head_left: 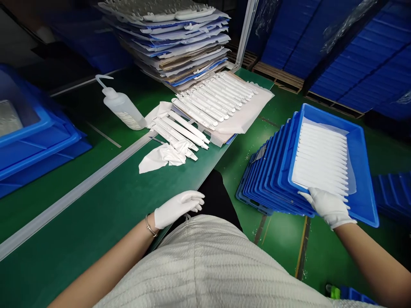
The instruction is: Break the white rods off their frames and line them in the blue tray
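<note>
My right hand, in a white glove, is at the near end of a row of slim white plastic strips in the top blue crate. Its fingers are closed around the nearest strip, with their tips partly hidden. Over the front edge of the green table, my gloved left hand is held empty, its fingers loosely stretched out. Ahead of it lie a crumpled white cloth and several loose white strips. A further row of strips rests on a paper-covered sheet.
A tall stack of layered sheets stands at the table's back. A white squeeze bottle is left of the strips. Blue crates sit at the far left, and more nested crates are under the top one. Wrapped blue stacks stand on pallets behind.
</note>
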Demonstrator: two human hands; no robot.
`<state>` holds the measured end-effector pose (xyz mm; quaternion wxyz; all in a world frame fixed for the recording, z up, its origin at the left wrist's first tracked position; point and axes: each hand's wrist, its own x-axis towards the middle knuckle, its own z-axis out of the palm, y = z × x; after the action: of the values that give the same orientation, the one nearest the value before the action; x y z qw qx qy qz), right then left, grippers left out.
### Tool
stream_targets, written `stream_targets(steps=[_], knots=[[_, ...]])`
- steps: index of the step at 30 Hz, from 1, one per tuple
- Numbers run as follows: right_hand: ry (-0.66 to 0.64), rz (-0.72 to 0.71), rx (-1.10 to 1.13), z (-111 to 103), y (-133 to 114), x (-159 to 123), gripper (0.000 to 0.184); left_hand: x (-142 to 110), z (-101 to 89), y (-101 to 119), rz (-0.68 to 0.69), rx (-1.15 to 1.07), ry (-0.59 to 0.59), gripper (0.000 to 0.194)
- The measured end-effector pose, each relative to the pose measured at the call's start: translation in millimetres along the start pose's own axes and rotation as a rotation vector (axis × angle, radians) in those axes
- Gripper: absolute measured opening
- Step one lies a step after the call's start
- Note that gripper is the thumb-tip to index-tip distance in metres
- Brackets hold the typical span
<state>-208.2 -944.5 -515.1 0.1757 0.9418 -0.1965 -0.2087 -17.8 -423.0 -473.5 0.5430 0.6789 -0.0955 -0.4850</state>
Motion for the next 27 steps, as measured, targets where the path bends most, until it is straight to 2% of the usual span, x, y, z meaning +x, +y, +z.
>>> stream_targets(steps=[4, 8, 12, 15, 18, 21, 25, 27], knots=[[-0.104, 0.043, 0.142, -41.4, -33.1, 32.8, 0.055, 2.3, 4.7, 4.6, 0.007, 0.043, -0.038, 0.050], [-0.083, 0.037, 0.247, -69.9, -67.6, 74.6, 0.062, 10.4, 14.3, 13.9, -0.008, 0.119, -0.091, 0.048], [-0.043, 0.045, 0.372, -93.0, -97.0, 117.8, 0.066, 27.7, 32.4, 26.6, -0.061, 0.224, -0.157, 0.045], [-0.013, 0.058, 0.459, -110.3, -115.7, 142.5, 0.062, 49.7, 47.5, 31.5, -0.062, 0.280, -0.218, 0.046], [0.008, 0.078, 0.535, -124.9, -132.9, 160.5, 0.059, 78.3, 63.2, 33.8, -0.043, 0.350, -0.229, 0.054], [0.021, 0.094, 0.610, -136.1, -149.1, 173.8, 0.057, 111.0, 82.6, 37.5, -0.043, 0.367, -0.193, 0.070], [0.012, 0.116, 0.703, -149.8, -166.8, 185.1, 0.059, 152.8, 116.4, 43.6, -0.078, 0.280, -0.135, 0.099], [-0.003, 0.085, 0.745, -159.0, -173.6, 189.8, 0.060, 169.3, 133.8, 44.9, -0.058, 0.211, -0.112, 0.105]])
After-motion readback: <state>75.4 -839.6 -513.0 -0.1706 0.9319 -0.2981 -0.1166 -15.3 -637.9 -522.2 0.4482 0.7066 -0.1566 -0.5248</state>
